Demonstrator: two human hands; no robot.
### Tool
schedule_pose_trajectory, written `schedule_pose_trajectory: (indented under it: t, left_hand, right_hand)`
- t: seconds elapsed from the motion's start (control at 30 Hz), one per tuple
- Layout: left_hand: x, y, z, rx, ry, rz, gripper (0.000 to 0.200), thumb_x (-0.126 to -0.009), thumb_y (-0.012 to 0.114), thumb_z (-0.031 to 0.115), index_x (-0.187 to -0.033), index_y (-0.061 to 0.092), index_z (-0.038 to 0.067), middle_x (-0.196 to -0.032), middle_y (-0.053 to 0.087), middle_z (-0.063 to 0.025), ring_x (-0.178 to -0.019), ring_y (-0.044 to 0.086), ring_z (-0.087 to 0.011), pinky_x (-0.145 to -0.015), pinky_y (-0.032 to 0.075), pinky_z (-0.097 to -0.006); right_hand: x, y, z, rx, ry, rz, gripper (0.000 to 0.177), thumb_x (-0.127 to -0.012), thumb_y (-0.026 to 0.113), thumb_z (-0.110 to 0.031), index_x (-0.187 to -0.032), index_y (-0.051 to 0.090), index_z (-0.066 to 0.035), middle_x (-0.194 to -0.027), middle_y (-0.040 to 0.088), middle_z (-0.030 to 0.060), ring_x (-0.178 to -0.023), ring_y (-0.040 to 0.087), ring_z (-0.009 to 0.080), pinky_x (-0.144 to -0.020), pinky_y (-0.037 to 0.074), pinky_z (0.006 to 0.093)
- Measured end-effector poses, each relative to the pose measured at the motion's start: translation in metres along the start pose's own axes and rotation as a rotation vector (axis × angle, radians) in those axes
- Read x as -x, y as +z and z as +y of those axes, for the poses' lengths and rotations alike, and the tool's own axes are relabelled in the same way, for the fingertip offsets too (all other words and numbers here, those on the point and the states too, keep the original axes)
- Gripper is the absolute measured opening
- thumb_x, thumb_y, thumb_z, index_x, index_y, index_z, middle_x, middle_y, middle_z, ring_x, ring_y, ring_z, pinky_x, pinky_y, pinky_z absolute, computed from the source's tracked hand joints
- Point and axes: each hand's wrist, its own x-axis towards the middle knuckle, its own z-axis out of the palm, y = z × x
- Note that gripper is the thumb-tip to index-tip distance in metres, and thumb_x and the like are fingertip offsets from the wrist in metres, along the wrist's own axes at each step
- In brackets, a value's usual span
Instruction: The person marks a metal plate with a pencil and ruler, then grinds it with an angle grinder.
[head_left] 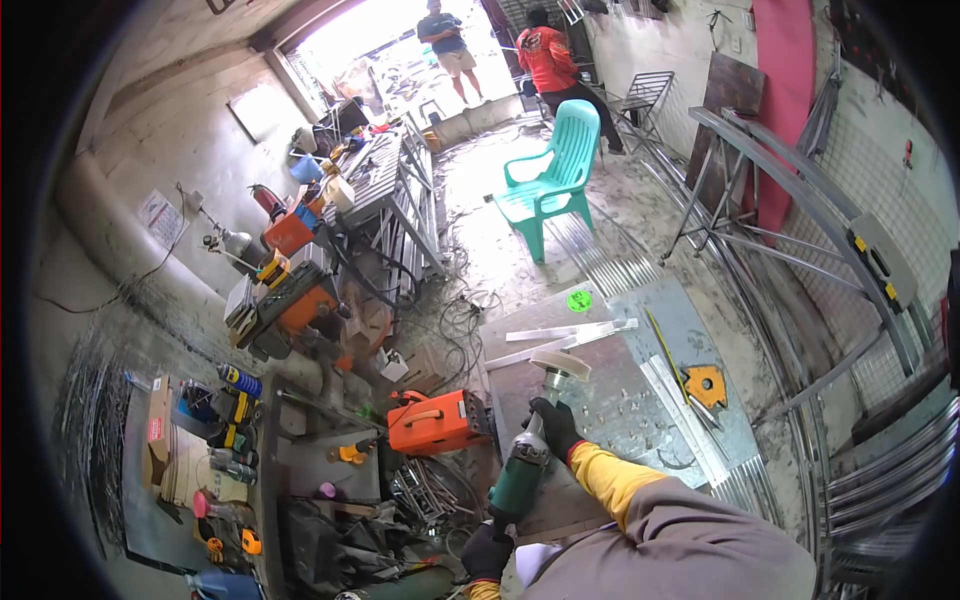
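From the head camera, both hands in black gloves are closed on a teal-green angle grinder (520, 485). The right hand (555, 425), at the end of a yellow sleeve, wraps fully around the neck just behind the pale, round flap disc (560, 365). The left hand (487, 552) is clenched around the rear of the body. The tool is held tilted, disc end away from the person, over the near-left edge of a grey sheet-metal worktable (640, 400).

Just left of the right-hand grip stands an orange plastic tool case (437, 422) with its lid shut, so what is in it cannot be seen. Further left of the grip, a dark metal shelf (290, 450) carries upright spray cans (238, 381) and a brown cardboard box (158, 430); its contents are not clear. Beyond the grip, far up the left wall, sits a blue plastic bucket (305, 170), too small to see into.

Right of the grip, on the worktable, lie an orange arrow-shaped welding magnet (706, 385) and pale flat metal strips (570, 333). A turquoise plastic chair (555, 170) stands well beyond, and two people stand near the bright doorway.
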Motion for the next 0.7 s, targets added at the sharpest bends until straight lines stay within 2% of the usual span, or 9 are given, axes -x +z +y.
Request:
schedule_pose_trajectory:
  t: [0.17,0.47,0.57,0.7]
  left_hand:
    - [0.006,-0.011,0.010,0.049,0.035,0.033,0.032,-0.082,0.068,0.043,-0.099,0.075,0.017,-0.090,0.075,-0.0160,-0.088,0.072,-0.0419,-0.075,0.056,-0.0521]
    - [0.001,0.008,-0.004,0.029,0.060,0.078,0.033,-0.078,0.070,0.040,-0.101,0.076,0.017,-0.086,0.074,-0.0178,-0.084,0.072,-0.0426,-0.074,0.056,-0.0536]
    - [0.001,0.006,-0.004,0.021,0.000,0.028,0.034,-0.078,0.074,0.042,-0.099,0.074,0.015,-0.090,0.075,-0.0178,-0.088,0.072,-0.0421,-0.075,0.056,-0.0531]
    - [0.001,0.006,-0.003,0.021,0.015,0.052,0.034,-0.078,0.074,0.042,-0.097,0.074,0.014,-0.088,0.074,-0.0183,-0.087,0.072,-0.0427,-0.075,0.056,-0.0535]
  right_hand:
    - [-0.002,-0.001,0.000,0.015,0.018,0.005,0.033,-0.091,0.077,-0.028,-0.106,0.065,-0.002,-0.084,0.067,0.0105,-0.072,0.069,0.0252,-0.066,0.057,0.0417]
    - [-0.004,0.000,0.001,0.005,0.022,0.016,0.039,-0.089,0.080,-0.032,-0.108,0.065,-0.002,-0.085,0.067,0.0109,-0.071,0.068,0.0244,-0.066,0.056,0.0411]
    - [-0.003,0.002,0.000,0.009,0.027,0.021,0.039,-0.089,0.080,-0.033,-0.108,0.065,-0.002,-0.084,0.067,0.0110,-0.071,0.068,0.0240,-0.066,0.056,0.0406]
    - [-0.006,0.000,0.004,0.011,0.003,0.010,0.038,-0.089,0.079,-0.032,-0.107,0.066,-0.002,-0.083,0.067,0.0105,-0.071,0.067,0.0233,-0.066,0.056,0.0403]
